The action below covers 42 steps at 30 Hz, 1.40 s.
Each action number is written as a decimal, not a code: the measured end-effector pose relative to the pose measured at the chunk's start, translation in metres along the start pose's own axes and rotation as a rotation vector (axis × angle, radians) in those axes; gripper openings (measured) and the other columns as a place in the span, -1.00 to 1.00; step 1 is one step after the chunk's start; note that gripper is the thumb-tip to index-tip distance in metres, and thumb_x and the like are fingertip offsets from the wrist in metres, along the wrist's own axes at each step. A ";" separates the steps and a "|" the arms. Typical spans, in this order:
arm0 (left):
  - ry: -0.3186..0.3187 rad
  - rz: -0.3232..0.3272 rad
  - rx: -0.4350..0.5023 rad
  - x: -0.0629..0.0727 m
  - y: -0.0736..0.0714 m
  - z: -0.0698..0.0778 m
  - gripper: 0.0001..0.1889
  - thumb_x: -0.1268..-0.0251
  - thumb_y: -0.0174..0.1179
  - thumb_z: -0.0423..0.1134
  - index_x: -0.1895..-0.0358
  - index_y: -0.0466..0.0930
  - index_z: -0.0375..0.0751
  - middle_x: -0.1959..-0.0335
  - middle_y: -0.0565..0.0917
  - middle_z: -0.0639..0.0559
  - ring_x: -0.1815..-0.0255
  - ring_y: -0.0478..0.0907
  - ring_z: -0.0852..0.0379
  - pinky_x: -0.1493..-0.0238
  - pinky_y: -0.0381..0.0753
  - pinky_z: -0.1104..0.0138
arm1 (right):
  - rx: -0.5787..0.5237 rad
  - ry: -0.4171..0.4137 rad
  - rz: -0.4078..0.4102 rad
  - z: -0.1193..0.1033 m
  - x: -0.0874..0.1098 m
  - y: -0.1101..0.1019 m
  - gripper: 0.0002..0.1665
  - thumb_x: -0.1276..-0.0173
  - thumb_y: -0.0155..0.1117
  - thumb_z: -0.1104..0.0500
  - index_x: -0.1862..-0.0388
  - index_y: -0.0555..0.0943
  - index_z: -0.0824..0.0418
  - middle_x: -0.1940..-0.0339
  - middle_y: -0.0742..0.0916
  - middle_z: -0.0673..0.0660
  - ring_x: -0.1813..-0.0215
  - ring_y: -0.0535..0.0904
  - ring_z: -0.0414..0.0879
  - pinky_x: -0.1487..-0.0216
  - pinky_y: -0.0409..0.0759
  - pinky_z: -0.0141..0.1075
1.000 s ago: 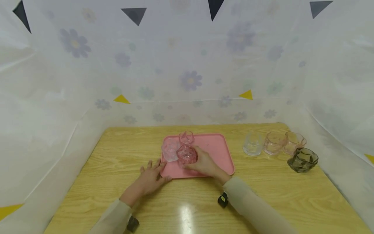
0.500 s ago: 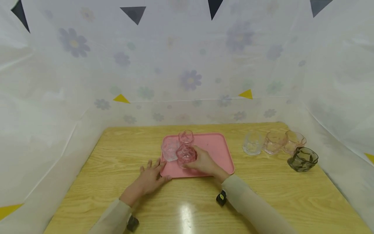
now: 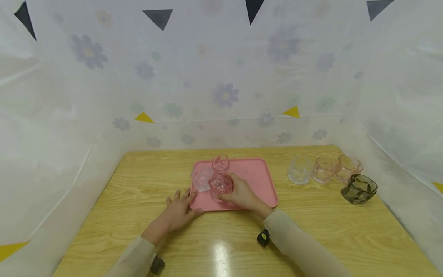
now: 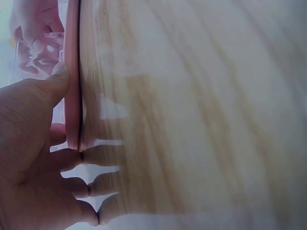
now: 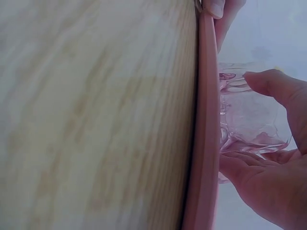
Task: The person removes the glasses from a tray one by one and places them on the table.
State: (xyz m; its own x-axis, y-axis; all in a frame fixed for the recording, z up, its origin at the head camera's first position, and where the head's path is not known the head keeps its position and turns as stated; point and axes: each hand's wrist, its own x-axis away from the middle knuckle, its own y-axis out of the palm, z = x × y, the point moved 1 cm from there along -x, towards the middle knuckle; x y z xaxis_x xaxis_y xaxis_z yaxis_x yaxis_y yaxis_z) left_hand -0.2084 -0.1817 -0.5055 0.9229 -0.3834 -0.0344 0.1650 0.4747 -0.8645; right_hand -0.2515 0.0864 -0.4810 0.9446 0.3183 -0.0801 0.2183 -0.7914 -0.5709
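In the head view a pink tray (image 3: 254,184) lies on the wooden table. My right hand (image 3: 243,193) grips a pink-tinted faceted glass (image 3: 221,184) at the tray's left half, thumb on the near side. The right wrist view shows this hand (image 5: 273,182) with thumb and fingers on opposite sides of the glass (image 5: 249,117). A clear glass (image 3: 201,176) and another pink glass (image 3: 220,163) stand close beside it on the tray. My left hand (image 3: 178,215) rests at the tray's front left corner, fingers spread; in the left wrist view its thumb touches the tray rim (image 4: 72,86).
On the table to the right of the tray stand a clear glass (image 3: 299,171), two pale pink glasses, one nearer (image 3: 324,170), and a dark grey glass (image 3: 358,189). A pale flower-patterned sheet (image 3: 225,132) encloses the table's back and sides.
Almost nothing moves. The glass in my right hand tips very slightly, and both hands keep their places at the tray.
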 end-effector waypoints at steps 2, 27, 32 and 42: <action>0.000 -0.001 -0.011 -0.001 0.001 -0.002 -0.11 -0.46 0.12 0.41 -0.62 0.32 -0.15 -0.60 0.26 -0.48 -0.54 0.00 -0.81 -0.29 -0.17 -0.74 | 0.000 0.001 0.008 -0.002 0.003 -0.002 0.02 -0.12 0.71 0.06 -0.51 0.43 0.25 -0.32 0.70 0.25 -0.34 0.63 0.11 -0.38 0.62 0.05; -0.086 -0.098 -0.010 0.004 -0.014 0.018 -0.16 -0.52 0.17 0.26 -0.63 0.27 -0.24 -0.66 0.17 -0.39 -0.62 -0.08 -0.70 -0.43 -0.20 -0.66 | -0.029 0.022 0.124 0.021 0.043 -0.081 -0.11 -0.28 0.61 0.08 -0.51 0.39 0.18 -0.38 0.62 0.32 -0.35 0.61 0.23 -0.32 0.64 0.13; -0.082 -0.091 -0.022 0.003 -0.014 0.017 -0.16 -0.53 0.17 0.26 -0.63 0.28 -0.24 -0.66 0.18 -0.40 -0.62 -0.06 -0.70 -0.43 -0.18 -0.66 | -0.032 0.045 0.142 0.027 0.054 -0.098 -0.09 -0.31 0.58 0.05 -0.55 0.36 0.21 -0.39 0.61 0.35 -0.37 0.58 0.26 -0.32 0.63 0.16; -0.073 -0.083 -0.019 0.003 -0.011 0.015 -0.16 -0.52 0.17 0.26 -0.62 0.29 -0.24 -0.65 0.18 -0.40 -0.62 -0.06 -0.71 -0.42 -0.20 -0.67 | -0.027 0.089 0.158 0.044 0.084 -0.130 -0.05 -0.41 0.51 -0.03 -0.60 0.29 0.26 -0.48 0.55 0.41 -0.46 0.52 0.32 -0.33 0.64 0.12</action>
State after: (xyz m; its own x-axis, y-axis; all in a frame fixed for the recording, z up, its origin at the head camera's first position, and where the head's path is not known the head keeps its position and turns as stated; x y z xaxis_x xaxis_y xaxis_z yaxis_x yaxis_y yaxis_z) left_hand -0.2019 -0.1766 -0.4889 0.9293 -0.3620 0.0737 0.2361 0.4286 -0.8721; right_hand -0.2115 0.2392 -0.4491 0.9854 0.1421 -0.0934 0.0707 -0.8420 -0.5348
